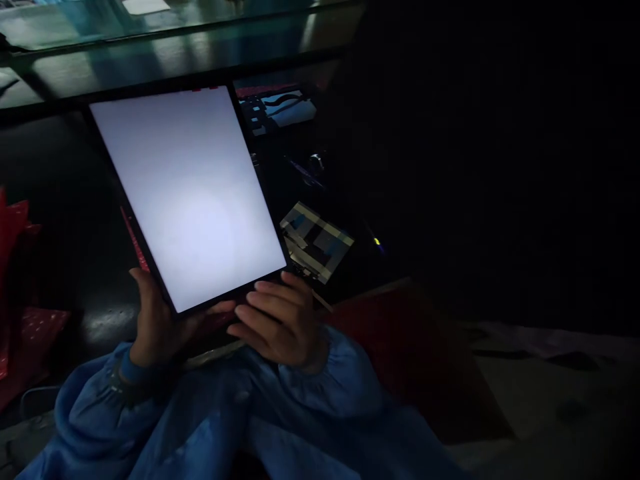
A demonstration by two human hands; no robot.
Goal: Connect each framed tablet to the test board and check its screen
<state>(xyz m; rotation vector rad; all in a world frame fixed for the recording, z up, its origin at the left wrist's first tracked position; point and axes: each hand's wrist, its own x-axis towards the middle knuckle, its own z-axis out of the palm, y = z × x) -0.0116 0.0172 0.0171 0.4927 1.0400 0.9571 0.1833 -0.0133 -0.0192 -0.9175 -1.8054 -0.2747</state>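
A flat display panel [195,200] glows white inside a thin dark border, tilted in front of me. My left hand [160,323] grips its lower left corner, the thumb at the left edge and the fingers reaching beneath. At the lower right corner is my right hand [280,317], its fingers apart and loosely bent near the bottom edge; whether they touch it is hard to see. Small red marks show along the panel's top edge.
Right of the panel lies a flat board with tape strips [320,240]. Behind it is a dark-and-light flat part [283,110]. Red bubble wrap [30,333] sits at left, a red sheet [410,360] at right. A glass-like shelf [200,47] spans the back.
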